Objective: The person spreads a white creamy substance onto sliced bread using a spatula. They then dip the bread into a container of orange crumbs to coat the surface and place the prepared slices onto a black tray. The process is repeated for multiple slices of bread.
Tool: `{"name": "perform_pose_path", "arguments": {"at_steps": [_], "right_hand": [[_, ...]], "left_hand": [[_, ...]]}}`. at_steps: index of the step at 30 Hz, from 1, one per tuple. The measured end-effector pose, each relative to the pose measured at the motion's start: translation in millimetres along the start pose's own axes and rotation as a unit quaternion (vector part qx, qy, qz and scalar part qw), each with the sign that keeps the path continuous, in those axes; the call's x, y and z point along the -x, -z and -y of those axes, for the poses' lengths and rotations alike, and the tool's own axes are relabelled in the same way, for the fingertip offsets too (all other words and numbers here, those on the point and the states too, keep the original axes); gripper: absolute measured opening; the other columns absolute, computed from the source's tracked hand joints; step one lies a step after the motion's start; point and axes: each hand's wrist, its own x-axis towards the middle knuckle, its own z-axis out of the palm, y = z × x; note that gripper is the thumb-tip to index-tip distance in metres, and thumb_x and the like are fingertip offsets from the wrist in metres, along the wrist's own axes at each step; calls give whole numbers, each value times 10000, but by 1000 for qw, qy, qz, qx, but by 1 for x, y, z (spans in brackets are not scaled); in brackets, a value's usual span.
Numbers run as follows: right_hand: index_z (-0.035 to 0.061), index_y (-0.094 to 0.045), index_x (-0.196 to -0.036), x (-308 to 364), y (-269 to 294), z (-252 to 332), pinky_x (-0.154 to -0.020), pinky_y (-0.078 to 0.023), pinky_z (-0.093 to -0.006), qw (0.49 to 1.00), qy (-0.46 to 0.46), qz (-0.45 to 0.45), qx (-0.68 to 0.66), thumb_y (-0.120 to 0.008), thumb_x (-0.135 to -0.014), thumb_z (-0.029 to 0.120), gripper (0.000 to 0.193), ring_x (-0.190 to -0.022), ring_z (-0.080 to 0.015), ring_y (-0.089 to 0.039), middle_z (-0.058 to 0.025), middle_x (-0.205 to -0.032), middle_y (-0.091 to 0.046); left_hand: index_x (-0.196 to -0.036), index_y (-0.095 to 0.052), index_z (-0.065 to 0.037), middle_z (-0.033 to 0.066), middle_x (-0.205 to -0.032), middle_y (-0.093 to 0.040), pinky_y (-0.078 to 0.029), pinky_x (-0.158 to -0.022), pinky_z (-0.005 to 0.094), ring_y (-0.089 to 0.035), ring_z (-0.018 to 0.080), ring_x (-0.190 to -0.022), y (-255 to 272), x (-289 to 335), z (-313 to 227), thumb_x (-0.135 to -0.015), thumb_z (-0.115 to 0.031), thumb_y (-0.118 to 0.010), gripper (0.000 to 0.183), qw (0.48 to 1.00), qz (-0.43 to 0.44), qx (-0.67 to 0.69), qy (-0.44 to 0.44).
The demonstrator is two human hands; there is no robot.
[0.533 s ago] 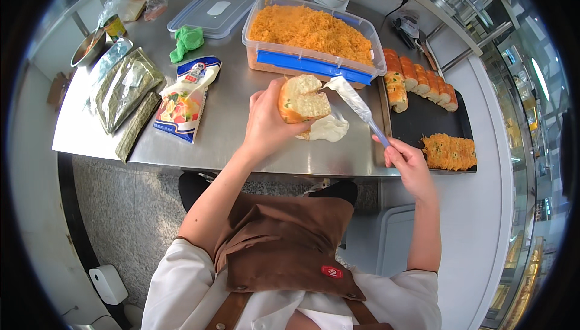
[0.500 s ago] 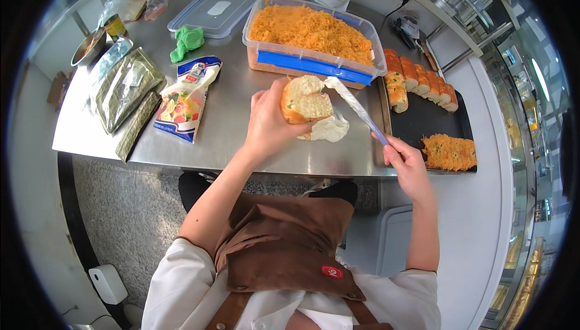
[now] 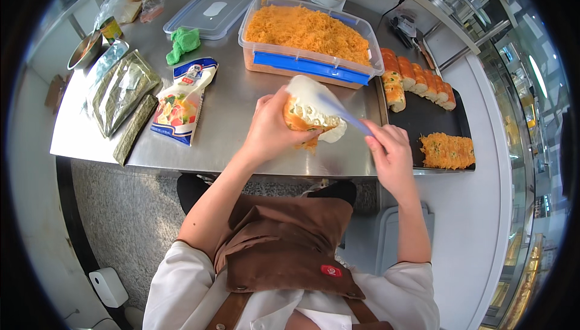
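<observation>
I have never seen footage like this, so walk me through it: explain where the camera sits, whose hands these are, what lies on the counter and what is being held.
The camera is worn on a person's head and looks down, so the edges bend. Both arms are theirs. The left hand holds a bread roll topped with white cream. The right hand holds a spatula against that cream. On the steel counter stand a clear tub of orange shreds, a printed bag and a green cloth. At right, a black tray carries finished rolls.
</observation>
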Motion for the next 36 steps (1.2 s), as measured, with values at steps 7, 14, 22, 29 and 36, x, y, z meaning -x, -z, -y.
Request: {"name": "perform_pose_path", "arguments": {"at_steps": [7,14,22,29,36], "right_hand": [[61,-699,-1156,-5,-1,1,-804,-431,-383,993,38,-32,107,-660,-917,131,251,-773,-267,-550,-69,-774,-556],[59,-702,-1143,23,7,-33,-776,-432,-396,981,-107,6,160,-624,-946,168,238,-785,-273,-583,-93,-782,-599],[49,-705,-1115,55,1,-55,-795,-437,-402,959,-81,98,254,-635,-931,141,217,-809,-284,-589,-95,-788,-623],[23,-715,-1147,55,31,-61,-666,-401,-290,940,-298,130,-103,-577,-1001,161,243,-653,-144,-505,-10,-689,-539],[16,-670,-1263,53,24,-26,-626,-377,-227,892,-290,99,-332,-560,-1034,170,298,-686,-64,-415,41,-734,-458]], "left_hand": [[-1208,-560,19,83,-1131,-676,-534,-935,322,-655,146,-1054,7,0,3,-720,-101,-880,595,990,38,123,55],[-1176,-576,8,75,-1098,-699,-537,-903,305,-659,127,-1035,15,2,8,-723,-139,-886,569,973,-44,223,50],[-1088,-579,4,93,-1070,-718,-550,-877,314,-684,142,-1004,32,-1,21,-724,-152,-893,505,989,-74,128,24],[-1092,-600,-43,86,-1021,-713,-504,-929,405,-670,274,-996,26,0,23,-673,-262,-909,566,996,-84,32,14],[-1124,-596,-16,113,-1017,-703,-497,-914,415,-652,305,-1009,3,-1,3,-641,-279,-922,639,995,-74,-73,-14]]}}
